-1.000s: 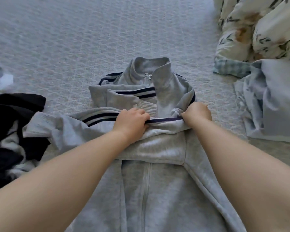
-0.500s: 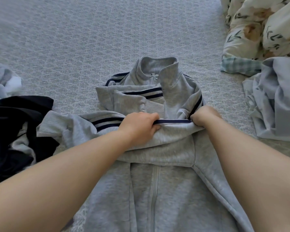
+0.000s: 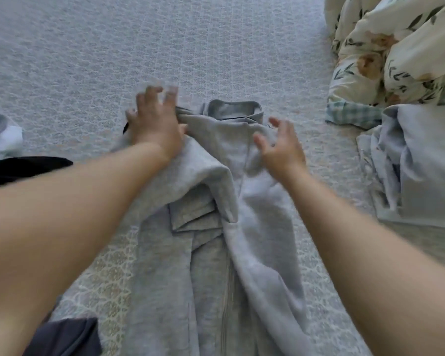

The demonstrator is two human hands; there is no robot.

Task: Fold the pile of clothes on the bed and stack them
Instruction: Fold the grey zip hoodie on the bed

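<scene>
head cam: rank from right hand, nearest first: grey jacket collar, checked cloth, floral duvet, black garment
From the right hand:
1. grey jacket collar, just ahead-left.
2. checked cloth, to the right.
3. floral duvet, far right.
4. black garment, far left edge.

Floral duvet (image 3: 401, 47) bunched at the patterned bedspread's (image 3: 165, 34) far right

jacket: grey zip-up (image 3: 224, 191), lying lengthwise on the bed (image 3: 88, 60), collar at the far end, bunched folds in the middle
left hand: (image 3: 153, 124) fingers spread, palm flat on the jacket's upper left edge
right hand: (image 3: 280, 146) fingers splayed and curled, just over the jacket near the collar, looks blurry
left side: black clothes (image 3: 23, 169)
right side: floral duvet (image 3: 396, 47), pale blue fabric (image 3: 421, 163) below it
</scene>
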